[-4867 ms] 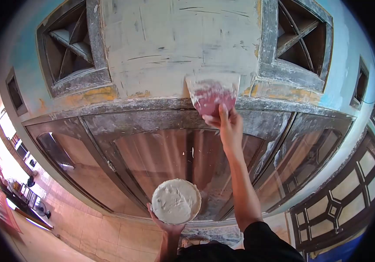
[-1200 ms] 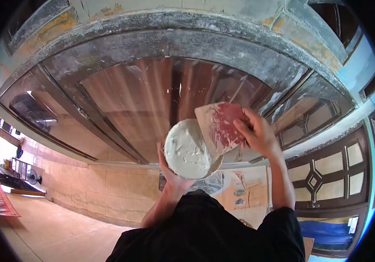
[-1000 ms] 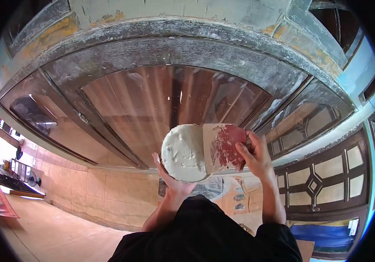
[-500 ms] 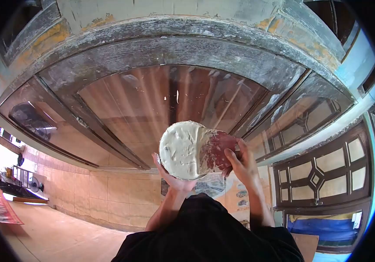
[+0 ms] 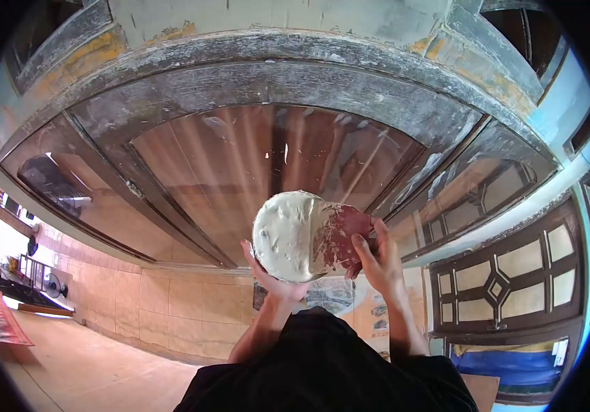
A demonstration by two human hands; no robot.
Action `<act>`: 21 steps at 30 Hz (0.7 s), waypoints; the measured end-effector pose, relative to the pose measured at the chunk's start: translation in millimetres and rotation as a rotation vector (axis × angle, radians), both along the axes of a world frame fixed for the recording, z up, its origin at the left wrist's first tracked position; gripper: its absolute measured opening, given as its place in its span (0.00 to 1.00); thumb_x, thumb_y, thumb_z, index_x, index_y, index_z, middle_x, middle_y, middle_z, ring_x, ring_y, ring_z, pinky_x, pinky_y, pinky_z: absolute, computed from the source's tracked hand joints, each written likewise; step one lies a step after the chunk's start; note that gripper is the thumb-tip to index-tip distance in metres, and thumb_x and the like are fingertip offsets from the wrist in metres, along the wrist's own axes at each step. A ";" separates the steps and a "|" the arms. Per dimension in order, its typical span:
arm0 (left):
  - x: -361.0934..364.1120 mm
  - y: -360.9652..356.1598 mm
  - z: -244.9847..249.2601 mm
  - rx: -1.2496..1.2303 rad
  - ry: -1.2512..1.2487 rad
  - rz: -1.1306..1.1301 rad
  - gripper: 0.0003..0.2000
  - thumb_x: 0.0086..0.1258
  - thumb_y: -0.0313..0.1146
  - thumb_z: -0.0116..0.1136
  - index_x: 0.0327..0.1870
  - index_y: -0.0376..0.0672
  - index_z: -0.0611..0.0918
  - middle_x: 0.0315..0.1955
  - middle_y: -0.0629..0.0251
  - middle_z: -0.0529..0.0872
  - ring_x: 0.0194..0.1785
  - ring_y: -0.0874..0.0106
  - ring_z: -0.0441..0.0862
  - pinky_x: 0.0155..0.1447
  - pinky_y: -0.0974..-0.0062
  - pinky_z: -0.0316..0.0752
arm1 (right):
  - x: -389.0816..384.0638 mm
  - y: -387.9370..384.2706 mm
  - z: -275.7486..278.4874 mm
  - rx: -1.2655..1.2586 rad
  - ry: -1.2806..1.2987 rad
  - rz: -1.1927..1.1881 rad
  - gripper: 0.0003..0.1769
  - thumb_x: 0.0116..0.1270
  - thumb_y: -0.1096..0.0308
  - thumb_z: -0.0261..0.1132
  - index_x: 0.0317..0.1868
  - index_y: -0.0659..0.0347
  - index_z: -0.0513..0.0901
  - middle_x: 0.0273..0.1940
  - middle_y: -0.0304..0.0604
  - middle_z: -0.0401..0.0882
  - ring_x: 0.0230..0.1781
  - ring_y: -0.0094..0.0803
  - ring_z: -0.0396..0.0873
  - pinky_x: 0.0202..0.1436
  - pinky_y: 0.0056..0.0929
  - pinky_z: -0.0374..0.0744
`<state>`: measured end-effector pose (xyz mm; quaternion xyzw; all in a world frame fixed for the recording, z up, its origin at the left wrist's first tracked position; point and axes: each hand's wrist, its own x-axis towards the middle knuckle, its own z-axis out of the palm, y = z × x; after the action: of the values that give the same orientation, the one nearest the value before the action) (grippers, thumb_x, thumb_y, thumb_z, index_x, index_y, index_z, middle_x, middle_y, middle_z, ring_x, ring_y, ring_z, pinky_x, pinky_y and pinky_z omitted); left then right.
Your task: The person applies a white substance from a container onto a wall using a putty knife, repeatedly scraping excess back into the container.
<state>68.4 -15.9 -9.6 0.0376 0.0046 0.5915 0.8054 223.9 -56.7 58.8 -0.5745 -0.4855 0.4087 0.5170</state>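
Observation:
A round holder heaped with creamy white putty (image 5: 281, 235) is in front of my chest; its depth is hidden from above. My left hand (image 5: 280, 285) cups it from below and the left, fingers curled round its edge. Pinched between the thumb and fingers of my right hand (image 5: 383, 258) is a flat dark-red putty spreader (image 5: 353, 228), smeared with putty. Its blade lies over the right side of the putty, with a straight ridge of putty along its left edge.
A wooden door with glass panes (image 5: 206, 158) stands ahead, its worn frame (image 5: 295, 86) patched with white. At right is another panelled door (image 5: 501, 281) above a blue cloth (image 5: 508, 360). Tiled floor (image 5: 185, 302) lies below, and a fan (image 5: 54, 287) stands at far left.
The view has shifted very slightly. The spreader and putty stay together in almost the same place, and both hands keep their hold.

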 end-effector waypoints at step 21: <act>-9.0 -5.2 7.5 -0.076 0.103 0.002 0.33 0.66 0.67 0.36 0.63 0.53 0.70 0.61 0.67 0.72 0.63 0.61 0.66 0.65 0.53 0.61 | -10.3 -11.9 -15.7 0.469 -0.431 -0.171 0.10 0.67 0.75 0.58 0.45 0.70 0.67 0.34 0.54 0.81 0.32 0.39 0.85 0.32 0.30 0.78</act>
<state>59.4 -21.1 -2.0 0.0372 0.0686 0.5891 0.8043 213.6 -68.7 43.2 -0.5514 -0.6147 0.1100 0.5531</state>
